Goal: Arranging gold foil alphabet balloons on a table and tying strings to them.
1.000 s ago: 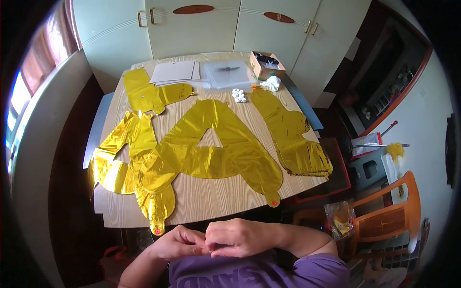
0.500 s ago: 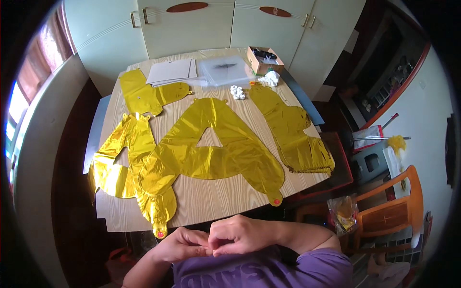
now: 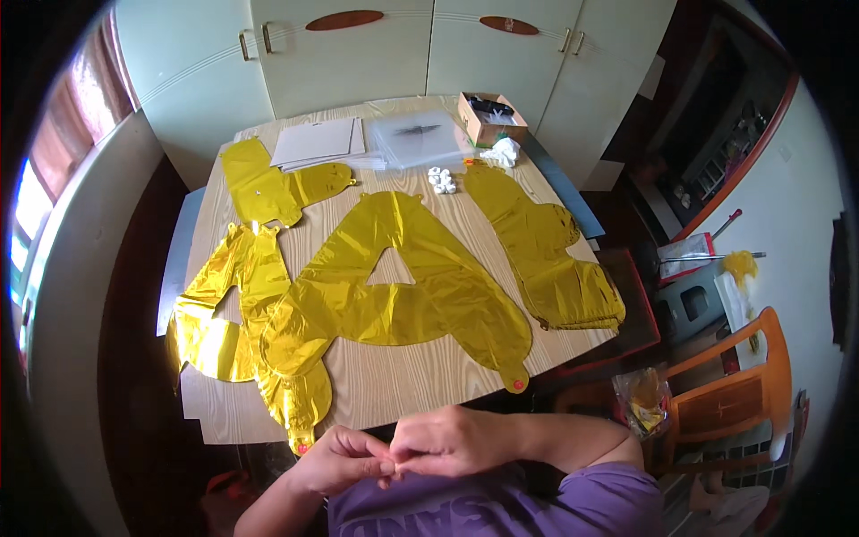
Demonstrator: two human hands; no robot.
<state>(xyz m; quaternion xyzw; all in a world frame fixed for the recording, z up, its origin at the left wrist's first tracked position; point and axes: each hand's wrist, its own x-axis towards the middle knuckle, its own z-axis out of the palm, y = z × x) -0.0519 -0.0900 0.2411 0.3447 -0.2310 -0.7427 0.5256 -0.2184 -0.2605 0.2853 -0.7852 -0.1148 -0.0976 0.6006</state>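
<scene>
My left hand (image 3: pixel 351 461) and my right hand (image 3: pixel 452 440) meet at the front edge of the table, close to my purple shirt. Thumbs and fingers of both are pinched together, and whatever they hold is too small to make out. Just beyond them lies a flat gold foil balloon shaped like a letter A (image 3: pixel 394 313). It partly overlaps a second gold letter balloon (image 3: pixel 234 295) at the left, whose tab hangs over the front edge near my left hand. Other flat gold foil balloons lie at the back left (image 3: pixel 259 183) and at the right (image 3: pixel 546 246).
Grey sheets (image 3: pixel 315 141) and clear plastic sheets (image 3: pixel 413 139) lie at the back of the table (image 3: pixel 394 394). Beside them are small white rolls (image 3: pixel 442 181), a crumpled white wad (image 3: pixel 501 152) and an open box (image 3: pixel 492 121). A wooden chair (image 3: pixel 729 403) stands at the right.
Both hands stay pinched together at the table's front edge, with slight finger movement. The view has tilted a little, so the table and balloons sit slightly lower.
</scene>
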